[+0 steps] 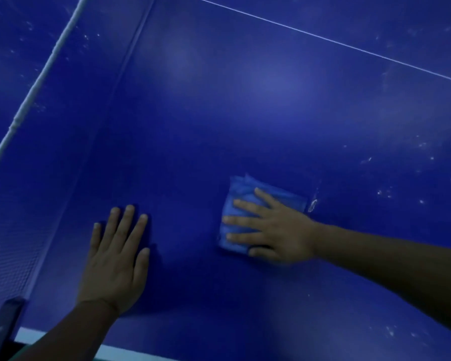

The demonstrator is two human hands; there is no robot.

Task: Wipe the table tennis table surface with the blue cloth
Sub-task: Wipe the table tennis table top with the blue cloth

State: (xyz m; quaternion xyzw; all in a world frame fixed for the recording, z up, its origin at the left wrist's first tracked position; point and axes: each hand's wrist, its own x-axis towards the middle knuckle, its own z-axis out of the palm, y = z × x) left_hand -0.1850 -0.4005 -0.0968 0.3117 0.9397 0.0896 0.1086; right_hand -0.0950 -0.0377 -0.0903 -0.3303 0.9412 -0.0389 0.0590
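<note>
Table (271, 105): dark blue top filled nearly the whole view; a thin white line (323, 37) ran from 12 o'clock down toward 3 o'clock; a white edge band showed at 6 o'clock.
Cloth (241, 201): folded blue square lay flat on the table just right of centre, toward 5 o'clock; its far corner and left edge showed past the hand.
Right hand (276, 225): reached in from 3 o'clock; palm down on the cloth; fingers straight and spread apart, pressing it to the table; thumb touched the cloth's near edge.
Left hand (115, 259): lay flat on the bare table at 7 o'clock, well apart from the cloth; fingers straight and close together, holding nothing.
Net (13, 230): stood along the left from 11 to 8 o'clock; white top band; post clamp at 8 o'clock.
Marks (383, 191): pale specks and smears dotted the table at 3 o'clock, beyond the cloth.
</note>
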